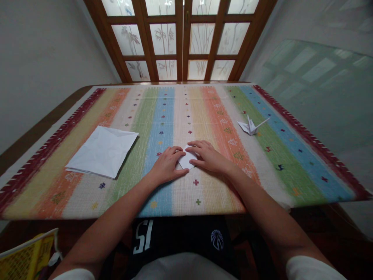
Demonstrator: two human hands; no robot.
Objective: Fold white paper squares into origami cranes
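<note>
A small folded piece of white paper (pixel 186 160) lies on the tablecloth in front of me, between my hands. My left hand (pixel 166 166) grips its left side, thumb along the near edge and fingers curled at the far left edge. From the right, my right hand (pixel 208 156) holds it too, with the fingers bent over its far and right parts. My fingers cover much of the paper, so its exact folds cannot be made out.
A stack of white paper sheets (pixel 101 151) lies to the left. On the right stands a folded paper crane (pixel 251 126). The striped cloth (pixel 151 144) covers the table, whose near edge runs just below my forearms. Wooden paned doors (pixel 182 42) rise behind.
</note>
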